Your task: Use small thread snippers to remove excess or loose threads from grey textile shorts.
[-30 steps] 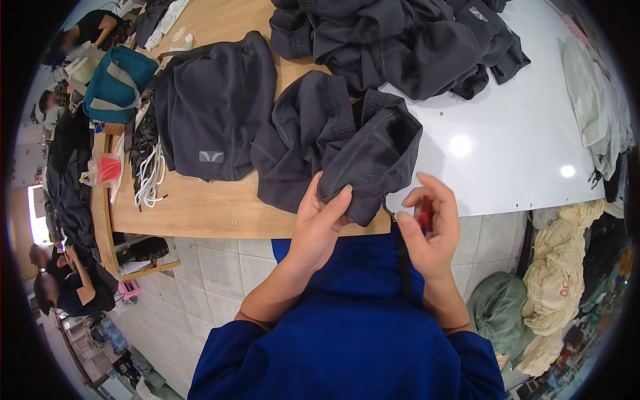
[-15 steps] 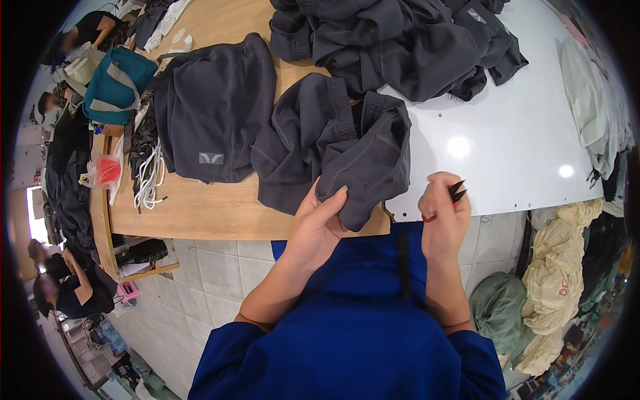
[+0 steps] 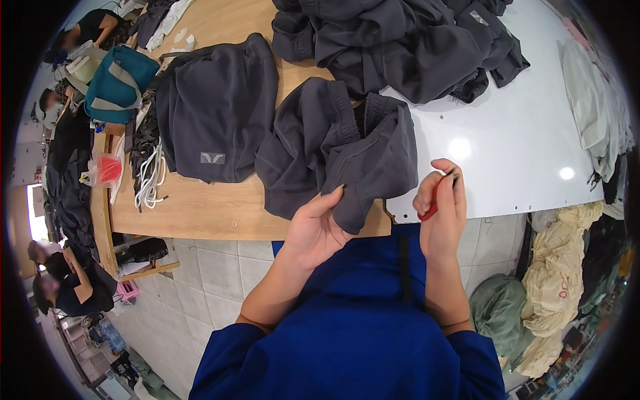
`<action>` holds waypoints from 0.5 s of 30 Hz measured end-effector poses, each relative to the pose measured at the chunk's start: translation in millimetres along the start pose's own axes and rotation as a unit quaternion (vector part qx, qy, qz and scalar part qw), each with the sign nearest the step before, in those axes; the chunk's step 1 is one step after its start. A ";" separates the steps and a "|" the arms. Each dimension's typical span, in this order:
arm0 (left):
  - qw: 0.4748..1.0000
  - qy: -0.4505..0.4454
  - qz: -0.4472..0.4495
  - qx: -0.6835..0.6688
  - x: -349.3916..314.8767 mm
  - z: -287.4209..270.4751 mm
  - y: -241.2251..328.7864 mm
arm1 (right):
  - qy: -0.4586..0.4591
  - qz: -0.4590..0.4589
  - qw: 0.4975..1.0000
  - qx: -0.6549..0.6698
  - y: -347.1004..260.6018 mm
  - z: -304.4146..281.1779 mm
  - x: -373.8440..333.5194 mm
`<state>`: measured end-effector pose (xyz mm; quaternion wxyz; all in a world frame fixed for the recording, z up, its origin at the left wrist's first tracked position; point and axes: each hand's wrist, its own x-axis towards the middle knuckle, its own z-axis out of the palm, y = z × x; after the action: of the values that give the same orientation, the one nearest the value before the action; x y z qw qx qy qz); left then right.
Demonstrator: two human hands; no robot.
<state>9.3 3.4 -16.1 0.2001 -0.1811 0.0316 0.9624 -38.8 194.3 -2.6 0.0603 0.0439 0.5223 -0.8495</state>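
A dark grey garment (image 3: 373, 157) with a gathered elastic edge lies bunched at the table's front edge. My left hand (image 3: 319, 230) grips its near corner, the thumb on top and the fingers beneath the cloth. To the right, apart from the garment, my right hand (image 3: 443, 210) is closed around small thread snips (image 3: 430, 205). Their red handle shows in the palm, while the dark blades are mostly hidden by the fingers. Left of the bunched piece lies a flatter dark grey garment (image 3: 217, 110) with a light grey patch.
A heap of dark grey garments (image 3: 400, 47) covers the far side. White cords (image 3: 152, 180) and a teal bag (image 3: 117, 83) are at the left. The wooden tabletop (image 3: 180, 217) meets a white board (image 3: 493, 153). Cream cloth (image 3: 557, 273) hangs at right. Other people sit at far left.
The snips have turned in my right hand: the blades no longer stick out and more of the red handle shows. The held corner has shifted slightly right and toward me.
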 end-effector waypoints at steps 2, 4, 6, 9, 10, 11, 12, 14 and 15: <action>1.000 -0.015 -0.009 -0.006 1.3 -1.1 0.4 | -0.037 -0.006 0.998 -0.056 1.0 6.7 -9.6; 0.999 -0.030 -0.017 -0.012 2.4 -0.7 0.3 | -0.089 -0.047 0.991 -0.091 10.3 4.7 -13.6; 0.999 0.029 -0.014 0.015 2.9 2.8 0.7 | -0.096 -0.063 0.987 -0.109 17.0 3.3 -13.9; 1.000 -0.017 -0.017 -0.010 2.5 -1.0 0.9 | -0.096 -0.147 0.957 -0.230 21.7 5.2 -12.7; 1.000 -0.017 -0.017 -0.009 1.7 -1.2 1.3 | -0.081 -0.170 0.946 -0.263 19.4 9.7 -12.9; 1.000 -0.008 -0.017 -0.007 1.3 -1.9 1.1 | -0.067 -0.193 0.933 -0.296 17.6 12.1 -12.7; 1.000 0.002 -0.016 -0.004 1.2 -2.3 1.0 | -0.067 -0.193 0.933 -0.296 16.7 12.5 -12.4; 0.999 0.029 -0.013 0.016 0.7 6.0 -1.0 | -0.080 -0.211 0.922 -0.314 15.3 13.1 -12.2; 0.998 0.057 -0.010 0.036 0.8 8.8 -2.4 | -0.081 -0.211 0.922 -0.315 14.0 13.6 -12.3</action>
<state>6.6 7.0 -8.1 0.2136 -0.2283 0.0756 0.9469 -24.7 176.5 -7.1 -0.0679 -0.1574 0.7532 -0.6351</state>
